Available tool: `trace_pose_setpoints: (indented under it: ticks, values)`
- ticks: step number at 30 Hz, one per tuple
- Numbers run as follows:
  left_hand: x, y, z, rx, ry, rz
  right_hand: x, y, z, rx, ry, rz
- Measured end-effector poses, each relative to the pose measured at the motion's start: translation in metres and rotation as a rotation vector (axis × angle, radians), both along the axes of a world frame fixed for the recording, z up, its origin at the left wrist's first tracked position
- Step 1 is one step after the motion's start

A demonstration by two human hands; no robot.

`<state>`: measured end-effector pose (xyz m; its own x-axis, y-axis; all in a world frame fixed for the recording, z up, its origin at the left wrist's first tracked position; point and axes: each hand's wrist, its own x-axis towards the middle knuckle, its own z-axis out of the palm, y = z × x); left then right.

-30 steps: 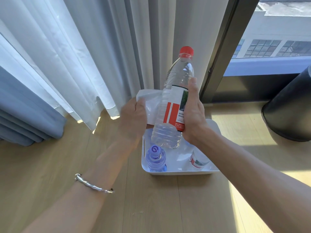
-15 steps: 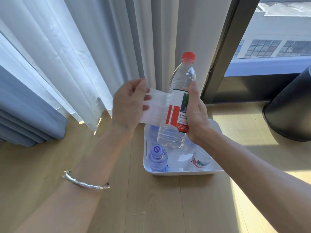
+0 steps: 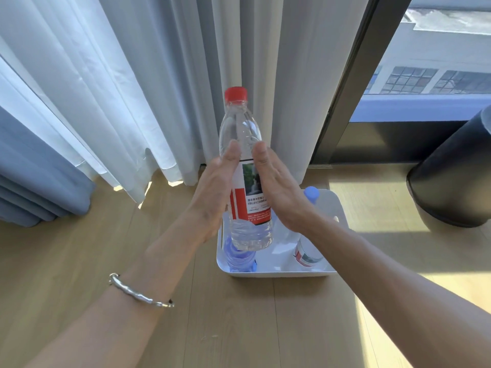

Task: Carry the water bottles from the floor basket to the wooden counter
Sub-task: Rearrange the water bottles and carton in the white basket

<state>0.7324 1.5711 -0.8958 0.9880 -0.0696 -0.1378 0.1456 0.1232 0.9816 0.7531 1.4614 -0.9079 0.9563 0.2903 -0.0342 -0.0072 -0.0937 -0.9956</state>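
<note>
A clear water bottle (image 3: pixel 243 134) with a red cap and a red-and-white label stands upright in the air above the white floor basket (image 3: pixel 279 273). My left hand (image 3: pixel 215 192) presses its left side and my right hand (image 3: pixel 279 192) its right side, thumbs toward me. Inside the basket a blue-tinted bottle (image 3: pixel 239 257) stands at the front left, a blue-capped bottle (image 3: pixel 311 193) at the back right, and a clear bottle with a red-and-grey label (image 3: pixel 307 254) at the front right. The wooden counter is out of view.
White curtains (image 3: pixel 148 88) hang just behind the basket, with a blue drape (image 3: pixel 32 176) at the left. A dark round bin (image 3: pixel 454 176) stands on the wooden floor (image 3: pixel 233 328) at the right, below the window frame (image 3: pixel 353 75).
The white cloth my left hand held against the bottle is gone from view. My left hand now grips the bottle's left side, and the bottle has turned upright between both hands.
</note>
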Motion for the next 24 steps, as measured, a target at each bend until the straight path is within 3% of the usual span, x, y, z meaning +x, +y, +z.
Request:
trace_pose_setpoints:
  ticks: [11, 17, 24]
  values:
    - [0.005, 0.008, 0.001, -0.082, 0.094, 0.07, 0.021, -0.02, 0.004, -0.307, -0.093, 0.18]
    - [0.012, 0.012, 0.001, -0.025, 0.124, 0.117, 0.027, -0.031, 0.004, -0.381, -0.098, 0.094]
    - [0.022, 0.011, 0.008, 0.068, 0.145, 0.384, 0.035, -0.035, 0.011, -0.534, -0.149, 0.193]
